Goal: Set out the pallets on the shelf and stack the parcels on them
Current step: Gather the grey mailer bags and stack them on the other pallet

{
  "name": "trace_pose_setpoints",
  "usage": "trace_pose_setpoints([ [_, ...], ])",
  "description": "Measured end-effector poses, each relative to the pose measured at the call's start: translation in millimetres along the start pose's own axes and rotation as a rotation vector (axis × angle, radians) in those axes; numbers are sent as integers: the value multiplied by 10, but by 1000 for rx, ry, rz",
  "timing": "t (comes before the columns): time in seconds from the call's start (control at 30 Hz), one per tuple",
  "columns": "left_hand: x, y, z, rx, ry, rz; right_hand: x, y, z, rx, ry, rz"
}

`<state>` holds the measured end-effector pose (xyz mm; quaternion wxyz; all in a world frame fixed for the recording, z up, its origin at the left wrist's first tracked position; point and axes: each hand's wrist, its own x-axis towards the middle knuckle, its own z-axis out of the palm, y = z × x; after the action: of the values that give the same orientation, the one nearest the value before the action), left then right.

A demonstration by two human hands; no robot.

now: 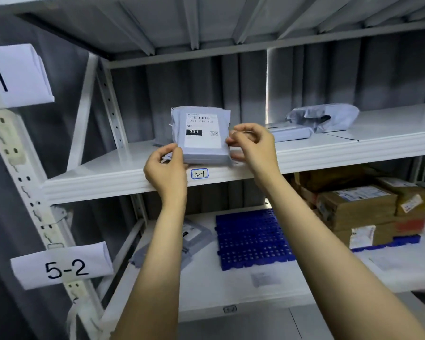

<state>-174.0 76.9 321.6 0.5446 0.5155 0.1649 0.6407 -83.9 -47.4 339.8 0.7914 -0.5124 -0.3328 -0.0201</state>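
Observation:
A grey mailer parcel (201,134) with a white label marked 231 stands upright near the front edge of the upper shelf (96,175). My left hand (166,169) pinches its lower left edge. My right hand (252,144) pinches its right edge. On the lower shelf (206,290) lies a bare blue plastic pallet (252,240). To its right a second blue pallet (388,244) carries stacked brown cardboard parcels (358,207). Another grey mailer (194,235) lies flat left of the bare pallet, partly hidden by my left forearm.
Two more grey mailers (322,117) lie on the upper shelf to the right. A small tag reading 5-1 (199,174) is stuck on the upper shelf's front edge. Paper labels, one reading 5-2 (64,268), hang on the left upright.

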Motion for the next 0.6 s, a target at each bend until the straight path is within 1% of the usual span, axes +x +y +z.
trace_pose_setpoints([
  [0.1, -251, -83, -118, -83, 32, -58, -387, 72, -111, 91, 106, -28],
  [0.2, -616, -238, -234, -165, 30, -105, -785, 178, -277, 110, 185, -55],
  [0.3, -983, -435, -349, -213, 23, -146, -1124, 327, -452, 124, 324, -66],
  [0.37, -1208, -520, -418, -221, 20, -178, -1300, 431, -558, 158, 388, -31],
  [0.47, -1511, -672, -480, -196, 3, -234, -1549, 559, -735, 190, 443, 59],
  [0.6, -1719, -936, -542, -139, -49, -304, -1786, 726, -950, 113, 467, 146],
])
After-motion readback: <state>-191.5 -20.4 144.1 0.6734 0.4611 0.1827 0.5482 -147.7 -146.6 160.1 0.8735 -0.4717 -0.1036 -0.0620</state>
